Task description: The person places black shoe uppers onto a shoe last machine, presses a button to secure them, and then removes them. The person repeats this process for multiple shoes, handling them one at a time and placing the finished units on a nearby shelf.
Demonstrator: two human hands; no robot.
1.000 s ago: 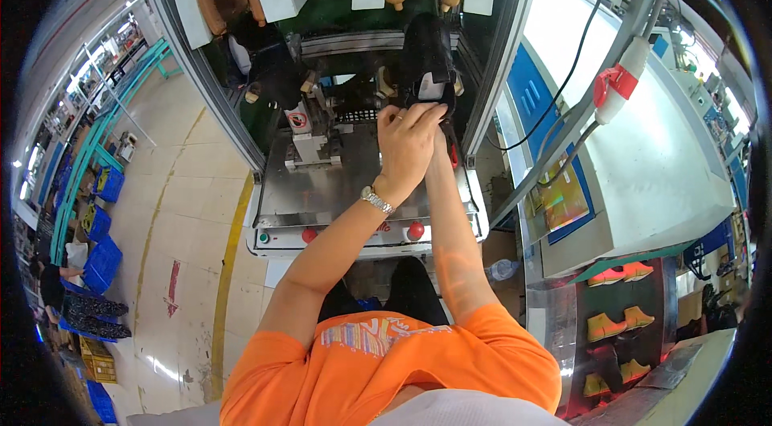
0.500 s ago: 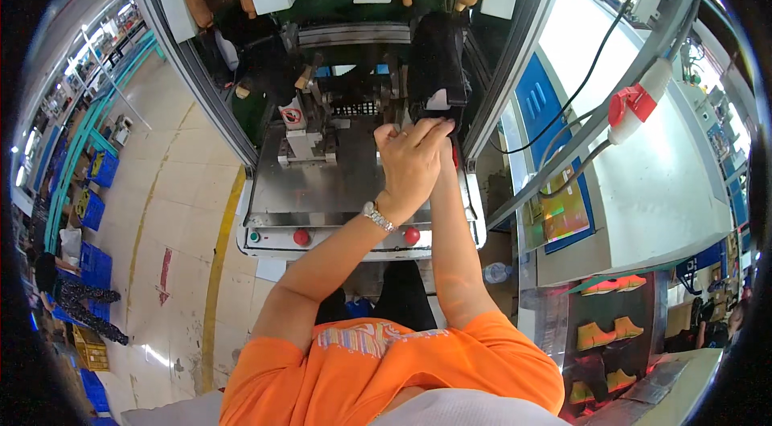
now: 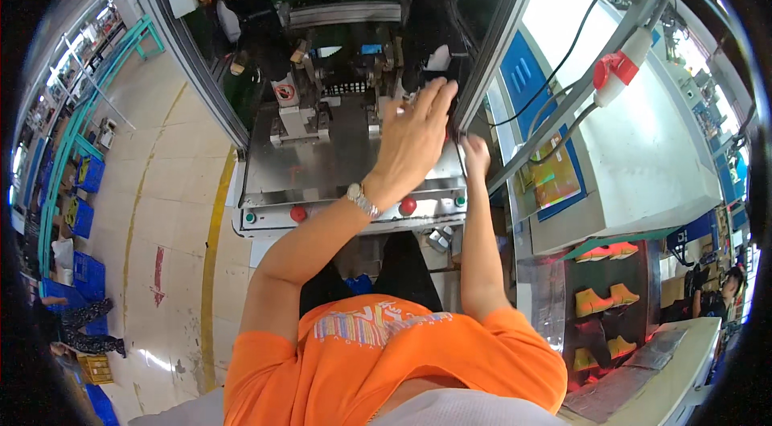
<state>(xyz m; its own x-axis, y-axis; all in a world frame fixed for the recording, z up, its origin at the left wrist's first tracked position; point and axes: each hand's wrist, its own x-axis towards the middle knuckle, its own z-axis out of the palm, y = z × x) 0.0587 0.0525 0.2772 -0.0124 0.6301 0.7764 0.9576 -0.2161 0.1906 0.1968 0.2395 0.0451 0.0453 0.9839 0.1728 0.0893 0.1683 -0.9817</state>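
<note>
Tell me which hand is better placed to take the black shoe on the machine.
Probably the left hand: its open fingers reach just below the black shoe. The right hand sits lower, at the machine frame.

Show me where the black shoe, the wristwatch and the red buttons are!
black shoe [image 3: 430,28]: head view, on its dark upper, above the fingers.
wristwatch [image 3: 361,200]: head view, on the metal band at the left wrist.
red button [image 3: 408,205]: head view, on its round cap, on the machine's front panel.

A shoe sits on the machine at the top middle. Crates stand far left, more shoes lower right.
</note>
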